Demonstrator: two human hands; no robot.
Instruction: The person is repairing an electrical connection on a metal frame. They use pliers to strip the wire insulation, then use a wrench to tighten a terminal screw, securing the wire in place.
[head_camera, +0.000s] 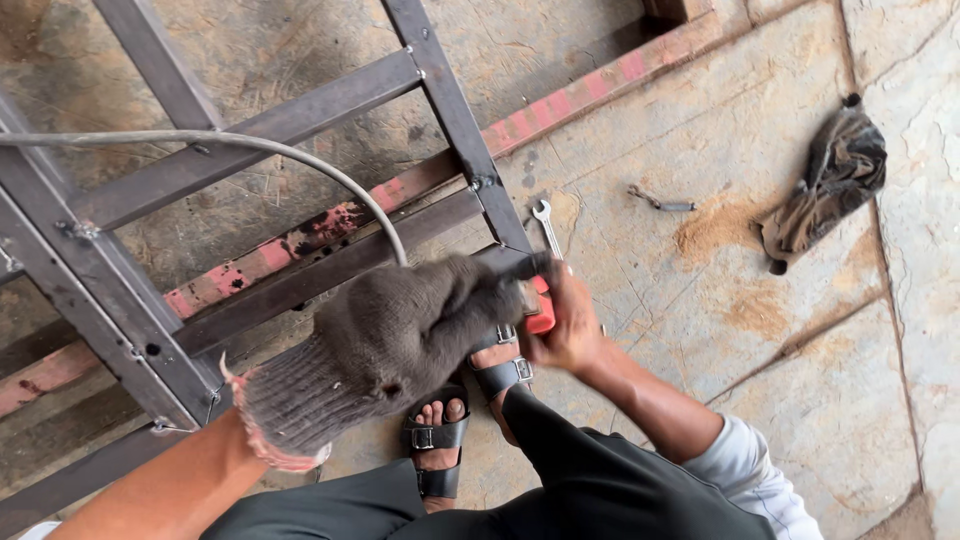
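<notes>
My left hand (400, 335) wears a grey knitted glove with a pink cuff and reaches toward a red object (541, 310) held low over the floor. My bare right hand (570, 322) grips that red object from the right; both hands meet on it and hide most of it. A grey cable (250, 145) runs from the left edge and curves down to the hands. They are just below the corner of a steel tube frame (470, 140). A wrench (547, 225) lies on the floor right above my right hand.
The steel frame lies flat over the left half of the concrete floor, with a red-painted bar (560, 100) under it. A crumpled dark rag (835, 180) and a small metal piece (660, 202) lie to the right. My sandalled feet (440, 440) stand below the hands.
</notes>
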